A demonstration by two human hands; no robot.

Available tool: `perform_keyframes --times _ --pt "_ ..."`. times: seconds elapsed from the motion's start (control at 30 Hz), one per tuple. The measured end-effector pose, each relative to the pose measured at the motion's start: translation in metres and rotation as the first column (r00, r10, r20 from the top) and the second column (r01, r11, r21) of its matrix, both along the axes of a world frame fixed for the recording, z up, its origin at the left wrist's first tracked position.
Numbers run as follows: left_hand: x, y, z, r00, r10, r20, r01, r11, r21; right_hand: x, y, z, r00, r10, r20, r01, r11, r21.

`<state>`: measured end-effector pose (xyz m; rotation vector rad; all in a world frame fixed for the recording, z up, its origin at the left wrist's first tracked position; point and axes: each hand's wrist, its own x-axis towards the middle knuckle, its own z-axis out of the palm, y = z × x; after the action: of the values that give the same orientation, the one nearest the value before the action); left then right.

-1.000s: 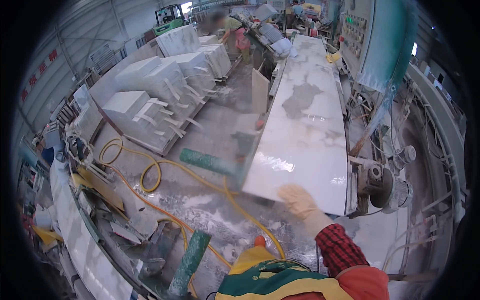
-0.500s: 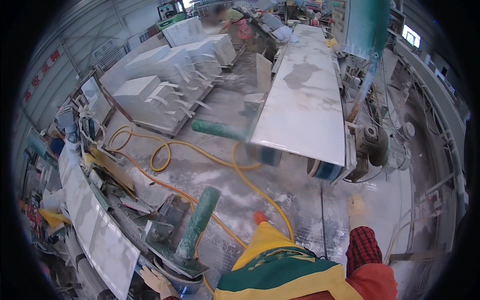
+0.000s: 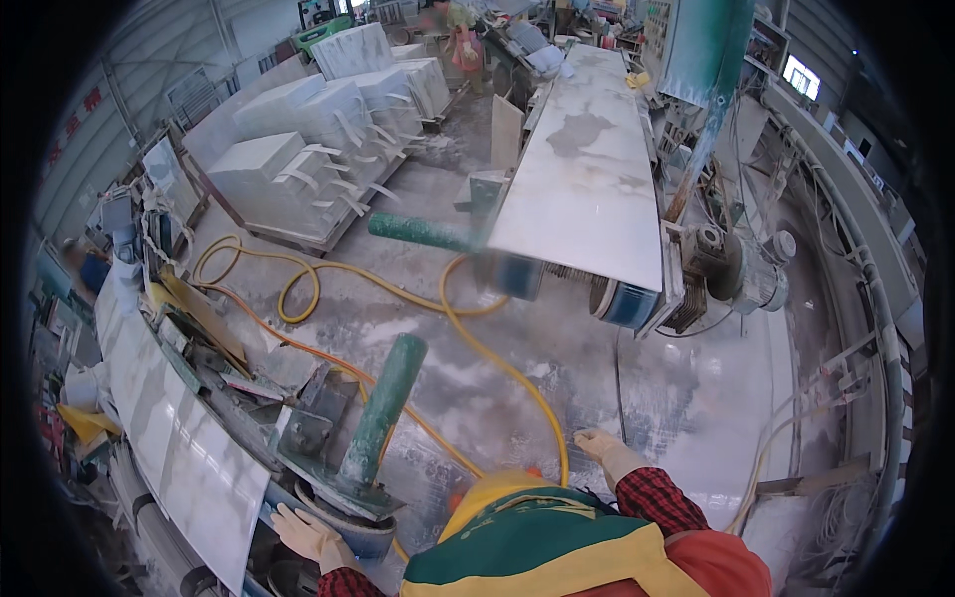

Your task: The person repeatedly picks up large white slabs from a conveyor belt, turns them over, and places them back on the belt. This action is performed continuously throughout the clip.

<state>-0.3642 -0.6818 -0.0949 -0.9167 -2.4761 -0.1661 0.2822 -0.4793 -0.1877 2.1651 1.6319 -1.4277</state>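
Note:
My left hand [image 3: 306, 534], in a pale cream glove, has its fingers spread and lies beside the blue end roller [image 3: 363, 537] of the left conveyor. It holds nothing. Close by is the end of a long polished white-and-grey stone slab [image 3: 214, 488] resting on that conveyor. A thick green cylinder [image 3: 385, 408] rises at a slant from a bracket above the roller. In front of my body, over the wet floor, my right hand [image 3: 607, 453] wears a matching glove. Its fingers look loosely bent, and nothing shows in them.
A second long stone slab [image 3: 582, 204] lies on the conveyor ahead, with a motor [image 3: 761, 274] at its right. Yellow hose [image 3: 507, 368] loops over the floor. Stacked white slabs [image 3: 264, 174] stand at far left. A person [image 3: 465, 45] is in the background; another [image 3: 90, 267] is at left.
My right hand has swung left from beside the right side of my body to in front of it. My left hand stays by the roller, now more in view. The whole view has shifted slightly.

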Motion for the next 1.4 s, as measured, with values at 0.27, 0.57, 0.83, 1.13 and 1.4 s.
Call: perform_keyframes --times 0.27,0.57,0.83,1.13,1.4 --pt "0.008 -0.004 -0.002 0.996 0.079 0.050 -0.078 0.997 -0.026 -0.041 -0.060 -0.021 0.943 0.312 0.116 -0.309 0.950 -0.037" --pt "0.000 -0.038 0.053 0.817 -0.537 0.208 0.460 0.826 0.326 -0.244 -0.065 0.017 0.978 0.176 -0.109 -0.139 0.949 0.282" --pt "-0.130 -0.209 0.080 0.952 -0.290 0.102 0.251 0.925 0.284 -0.470 -0.113 0.143 0.732 0.680 -0.041 -0.089 0.156 0.984" --pt "-0.188 -0.233 0.045 0.957 0.048 0.288 -0.116 0.967 0.225 -0.627 -0.085 0.165 0.450 0.840 0.303 -0.327 -0.160 0.931" --pt "-0.165 -0.222 0.075 0.951 0.095 0.294 -0.183 0.940 0.287 -0.674 -0.060 0.163 0.339 0.836 0.433 -0.400 -0.288 0.870"
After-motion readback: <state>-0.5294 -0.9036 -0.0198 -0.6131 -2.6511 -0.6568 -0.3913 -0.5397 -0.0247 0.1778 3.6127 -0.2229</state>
